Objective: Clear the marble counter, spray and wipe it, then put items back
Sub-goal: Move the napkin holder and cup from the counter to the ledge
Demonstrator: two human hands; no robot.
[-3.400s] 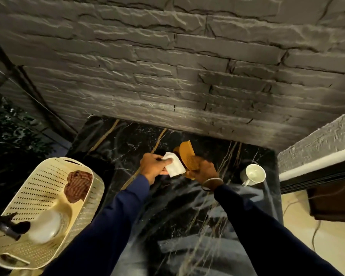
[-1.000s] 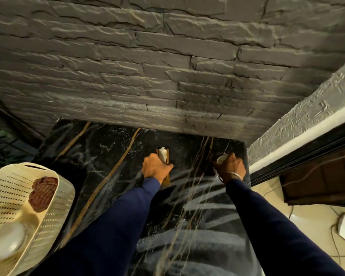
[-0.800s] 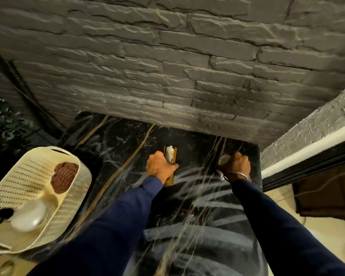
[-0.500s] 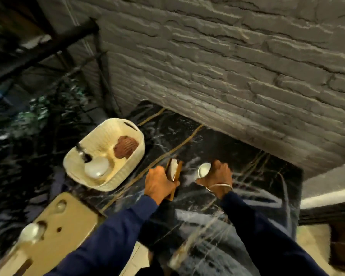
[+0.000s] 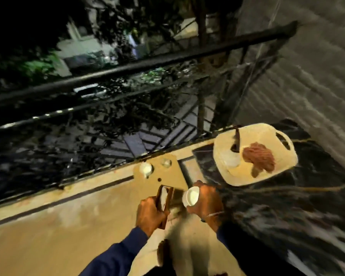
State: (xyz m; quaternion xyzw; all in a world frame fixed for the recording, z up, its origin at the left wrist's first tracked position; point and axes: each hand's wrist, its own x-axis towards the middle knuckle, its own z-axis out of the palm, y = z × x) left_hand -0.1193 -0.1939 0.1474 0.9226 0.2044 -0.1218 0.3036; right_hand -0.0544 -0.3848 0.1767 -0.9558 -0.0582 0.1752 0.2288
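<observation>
My left hand (image 5: 150, 214) grips brown wooden coasters (image 5: 163, 200) with a white cloth (image 5: 164, 197) tucked between them. Just to its right, my right hand (image 5: 207, 202) holds a small white cup (image 5: 191, 196) tilted on its side. Both hands hover over the beige floor, left of the black marble counter (image 5: 287, 212). On the counter's far corner sits a cream perforated basket (image 5: 255, 154) holding a spray bottle (image 5: 234, 150) and a brown cloth (image 5: 258, 158).
A tan wooden board (image 5: 167, 174) with a white cup (image 5: 145, 169) and a small glass (image 5: 165, 162) lies on the floor ahead of my hands. A black railing (image 5: 127, 70) runs behind it. The grey stone wall (image 5: 317, 66) is at right.
My right hand picked up the white cup. My view swung left, away from the wall; both hands carried their items off the counter toward the board on the floor.
</observation>
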